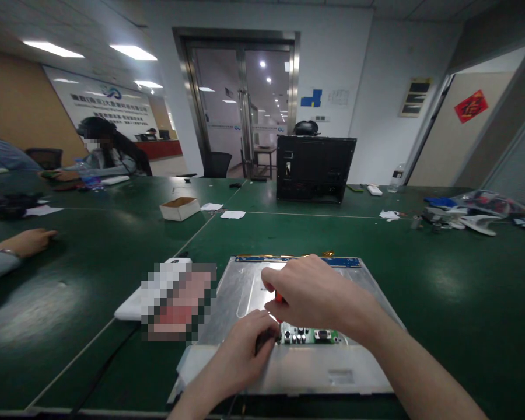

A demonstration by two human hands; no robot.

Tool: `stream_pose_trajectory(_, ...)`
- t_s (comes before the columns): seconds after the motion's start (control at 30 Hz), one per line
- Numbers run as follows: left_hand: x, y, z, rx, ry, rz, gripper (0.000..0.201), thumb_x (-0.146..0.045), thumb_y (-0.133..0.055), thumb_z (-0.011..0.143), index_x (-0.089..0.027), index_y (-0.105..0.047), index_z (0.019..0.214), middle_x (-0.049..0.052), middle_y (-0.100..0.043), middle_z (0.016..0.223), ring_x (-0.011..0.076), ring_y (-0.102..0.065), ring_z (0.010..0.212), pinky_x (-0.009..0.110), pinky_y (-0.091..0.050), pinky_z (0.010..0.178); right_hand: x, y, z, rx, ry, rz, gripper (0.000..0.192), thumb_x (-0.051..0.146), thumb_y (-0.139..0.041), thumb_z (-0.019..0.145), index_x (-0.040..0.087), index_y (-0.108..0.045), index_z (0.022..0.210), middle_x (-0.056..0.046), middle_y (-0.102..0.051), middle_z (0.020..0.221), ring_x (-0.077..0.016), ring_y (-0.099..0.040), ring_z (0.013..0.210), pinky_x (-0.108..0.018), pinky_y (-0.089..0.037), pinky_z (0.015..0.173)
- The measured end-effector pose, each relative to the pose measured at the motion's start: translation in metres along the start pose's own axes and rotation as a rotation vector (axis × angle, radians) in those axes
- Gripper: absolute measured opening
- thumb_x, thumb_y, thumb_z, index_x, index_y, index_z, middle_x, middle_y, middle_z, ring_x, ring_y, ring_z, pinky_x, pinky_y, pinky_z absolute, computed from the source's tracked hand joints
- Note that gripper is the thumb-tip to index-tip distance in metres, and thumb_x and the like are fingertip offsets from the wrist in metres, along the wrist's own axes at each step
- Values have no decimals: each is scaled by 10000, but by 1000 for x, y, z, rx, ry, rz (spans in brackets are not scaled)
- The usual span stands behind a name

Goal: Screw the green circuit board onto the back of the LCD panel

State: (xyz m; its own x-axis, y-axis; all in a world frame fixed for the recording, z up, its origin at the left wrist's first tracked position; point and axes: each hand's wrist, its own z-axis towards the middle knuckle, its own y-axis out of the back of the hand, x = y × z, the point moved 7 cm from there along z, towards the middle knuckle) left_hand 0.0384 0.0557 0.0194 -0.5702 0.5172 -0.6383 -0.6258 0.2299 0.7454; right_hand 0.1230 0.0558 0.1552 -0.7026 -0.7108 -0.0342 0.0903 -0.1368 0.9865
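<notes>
A flat silver display panel (219, 357) lies metal back up on the table in front of me. My right hand (304, 291) is closed around a red-handled screwdriver (279, 297), gripped from above; most of it is hidden by the fingers. Below it, a small green circuit board (308, 335) with black parts sits on the panel. At that board's left end, my left hand (249, 341) has its fingers bent together, their tips touching near the tool's lower end. What they pinch, if anything, is hidden. A blue strip board (289, 260) runs along the panel's far edge.
White device (129, 303) and blurred-out phone-like item (179, 303) lie left of the panel. Beyond stand an open box (179, 210) and a black monitor housing (315, 169). Another person's hand (30, 242) rests at left; plastic bags and parts (476, 213) lie at right.
</notes>
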Motion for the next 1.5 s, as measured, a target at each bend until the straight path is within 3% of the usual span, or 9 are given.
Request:
stream_pose_trajectory(0.27,0,-1,0,11,-15,-50,158,-96,-458,789,-182,-587,817,32,-632,854,192,-564,823,290,-423,730,0,2,-9,18,65,91,257,283,-572,780,184,-605,1015,-45,-720,862,-188,-640,713,-277,-293,516)
stream_pose_trajectory(0.4,2,-1,-1,7,6,-43,173,-90,-457,788,-190,-590,833,35,-641,878,195,-572,835,291,-428,738,-7,2,-6,27,-64,60,330,501,-545,835,209,-685,901,-42,-715,752,-187,-630,659,-276,-259,496)
stream_pose_trajectory(0.53,-2,1,0,14,-16,-39,170,-71,-455,775,-189,-576,790,18,-635,853,178,-562,815,278,-418,738,-10,1,-2,53,-107,38,355,495,-526,859,201,-703,770,-41,-696,684,-171,-612,629,-274,-238,484)
stream_pose_trajectory(0.63,-3,2,1,19,-12,-29,164,-83,-455,769,-186,-580,788,18,-624,822,178,-554,786,278,-416,716,-9,2,-4,50,-44,41,192,340,-586,815,206,-686,909,-37,-711,762,-168,-614,658,-270,-249,497)
stream_pose_trajectory(0.8,-3,1,1,21,-2,-59,169,-107,-448,777,-184,-595,810,32,-632,835,190,-561,794,291,-429,718,-6,3,-7,59,32,84,323,367,-623,769,208,-615,1051,-35,-715,872,-188,-633,731,-267,-290,509)
stream_pose_trajectory(1.0,-2,2,0,21,14,-16,142,-119,-458,786,-185,-582,774,27,-621,809,179,-561,748,269,-414,648,-8,0,0,45,-85,24,343,488,-523,863,190,-683,809,-63,-709,755,-192,-634,691,-270,-331,531)
stream_pose_trajectory(1.17,-2,2,1,22,15,6,113,-129,-486,779,-183,-581,805,22,-616,799,182,-558,741,274,-411,652,-3,2,-3,-22,41,31,249,286,-577,788,179,-613,1011,-48,-714,830,-188,-632,689,-269,-307,496)
stream_pose_trajectory(1.3,-1,2,0,25,8,-12,119,-136,-488,793,-188,-590,827,24,-632,835,184,-569,764,276,-424,673,-3,3,-5,-15,60,71,359,382,-606,780,172,-584,1071,-50,-716,845,-209,-641,719,-280,-349,519)
stream_pose_trajectory(1.5,1,0,0,38,2,1,125,-109,-483,791,-191,-577,792,3,-632,789,172,-568,744,261,-415,666,-7,1,2,29,-64,40,349,481,-466,898,194,-656,840,-62,-712,768,-206,-646,692,-273,-351,521)
